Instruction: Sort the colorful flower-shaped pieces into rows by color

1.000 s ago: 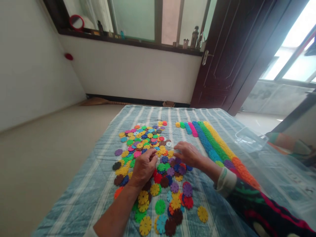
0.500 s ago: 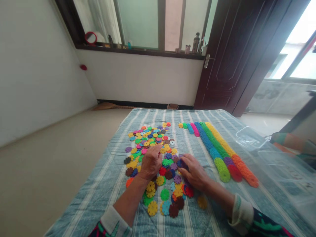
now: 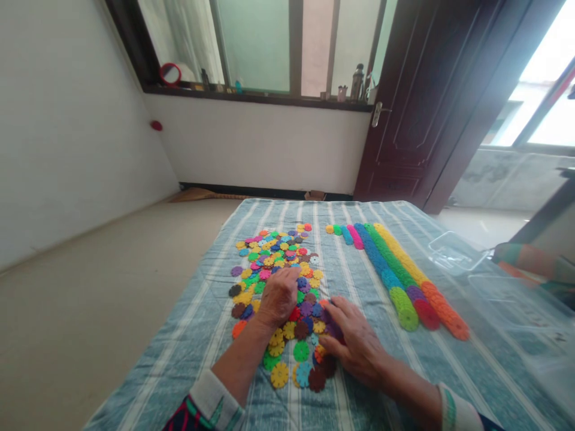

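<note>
Loose notched plastic discs (image 3: pixel 300 351) of many colours lie in a spread-out heap on the striped cloth. My left hand (image 3: pixel 281 296) is over the middle of the heap, its fingers curled closed. Whatever is in those fingers is hidden behind the back of the hand. Along the heap's right edge rests my right hand (image 3: pixel 354 341), fingers apart and thumb spread, touching purple and brown discs. To the right, overlapping discs lie in long rows: a blue row (image 3: pixel 371 251), a green row (image 3: pixel 390 254) and a yellow row (image 3: pixel 399 251). Orange discs (image 3: pixel 447 311) form the yellow row's near end.
Clear plastic containers (image 3: pixel 456 251) stand at the cloth's right side. A striped blue-white cloth (image 3: pixel 193 317) covers the surface. Behind are a dark red door (image 3: pixel 417 108) and a windowsill (image 3: pixel 260 97) with a flask (image 3: pixel 357 82) and a red-rimmed mirror (image 3: pixel 171 74).
My right hand has moved nearer to me along the heap's right edge, covering the discs there. My left hand has stayed nearly in place, still closed.
</note>
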